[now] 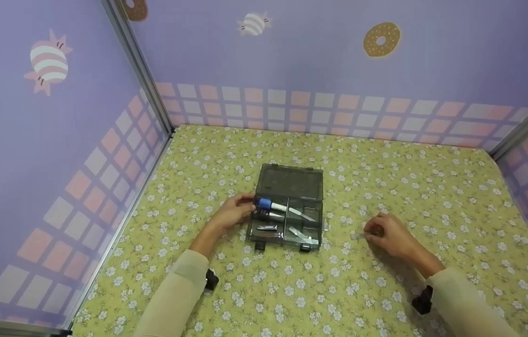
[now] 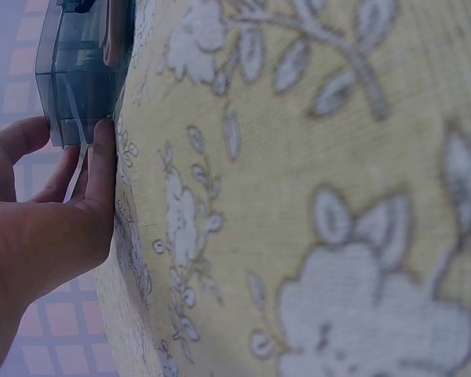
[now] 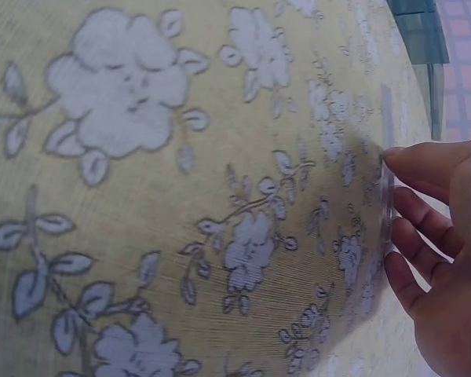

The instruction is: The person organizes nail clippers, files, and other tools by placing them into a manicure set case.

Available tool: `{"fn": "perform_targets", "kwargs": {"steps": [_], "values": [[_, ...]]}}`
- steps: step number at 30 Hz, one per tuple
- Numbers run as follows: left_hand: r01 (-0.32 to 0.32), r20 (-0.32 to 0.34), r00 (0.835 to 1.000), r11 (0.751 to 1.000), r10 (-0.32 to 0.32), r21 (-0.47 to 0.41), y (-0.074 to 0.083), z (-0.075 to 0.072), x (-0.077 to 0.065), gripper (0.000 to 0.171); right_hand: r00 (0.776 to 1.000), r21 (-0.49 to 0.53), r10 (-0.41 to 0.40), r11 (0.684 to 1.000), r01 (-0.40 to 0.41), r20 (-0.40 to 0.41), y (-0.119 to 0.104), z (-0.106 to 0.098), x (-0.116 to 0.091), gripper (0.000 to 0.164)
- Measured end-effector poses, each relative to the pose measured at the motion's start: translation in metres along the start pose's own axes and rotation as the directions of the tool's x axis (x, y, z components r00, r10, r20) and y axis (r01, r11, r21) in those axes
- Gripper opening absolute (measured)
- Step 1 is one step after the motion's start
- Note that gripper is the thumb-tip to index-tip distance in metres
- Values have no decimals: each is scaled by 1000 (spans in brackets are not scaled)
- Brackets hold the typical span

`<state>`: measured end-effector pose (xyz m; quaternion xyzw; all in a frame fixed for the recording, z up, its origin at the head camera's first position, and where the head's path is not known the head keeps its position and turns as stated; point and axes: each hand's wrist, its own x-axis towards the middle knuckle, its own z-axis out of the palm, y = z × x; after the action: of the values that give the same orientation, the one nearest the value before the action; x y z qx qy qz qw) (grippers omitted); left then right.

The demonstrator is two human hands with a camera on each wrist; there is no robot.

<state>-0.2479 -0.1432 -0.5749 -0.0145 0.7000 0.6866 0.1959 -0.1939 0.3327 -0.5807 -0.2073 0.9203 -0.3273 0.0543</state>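
A smoky see-through plastic box (image 1: 289,182) lies on the cloth with its lid folded back. In its compartments are a blue-capped tube (image 1: 271,205), a nail clipper (image 1: 267,228) and pale slender sticks (image 1: 300,214). My left hand (image 1: 235,209) holds the box by its left side. In the left wrist view, thumb and fingers meet the box wall (image 2: 67,86) at its edges. Right of the box, my right hand (image 1: 388,234) pinches a thin translucent strip (image 3: 387,118) between thumb and fingers, close to the cloth. The strip's exact kind cannot be told.
A yellow floral cloth (image 1: 292,299) covers the table. Purple walls (image 1: 320,61) with pink and white squares enclose it at the back and sides. Metal posts (image 1: 140,65) run up the corners.
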Motion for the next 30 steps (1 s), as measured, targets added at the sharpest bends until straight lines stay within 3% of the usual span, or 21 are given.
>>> {"fn": "perform_targets", "kwargs": {"steps": [11, 16, 24, 30], "values": [[6, -2, 1000, 1000, -6, 17, -1, -3, -1, 46, 999, 82, 29, 996, -31, 34, -6, 4, 2, 4], [-8, 5, 1000, 998, 7, 59, 0, -3, -3, 47, 999, 122, 52, 991, -53, 8, -19, 8, 9, 4], [5, -8, 1000, 999, -5, 40, 0, -2, -3, 47, 1000, 172, 9, 985, -5, -24, -54, 17, 37, 4], [8, -3, 1000, 999, -8, 54, -1, -1, -2, 48, 995, 189, -70, 979, 81, -65, -79, 29, 55, 4]]}}
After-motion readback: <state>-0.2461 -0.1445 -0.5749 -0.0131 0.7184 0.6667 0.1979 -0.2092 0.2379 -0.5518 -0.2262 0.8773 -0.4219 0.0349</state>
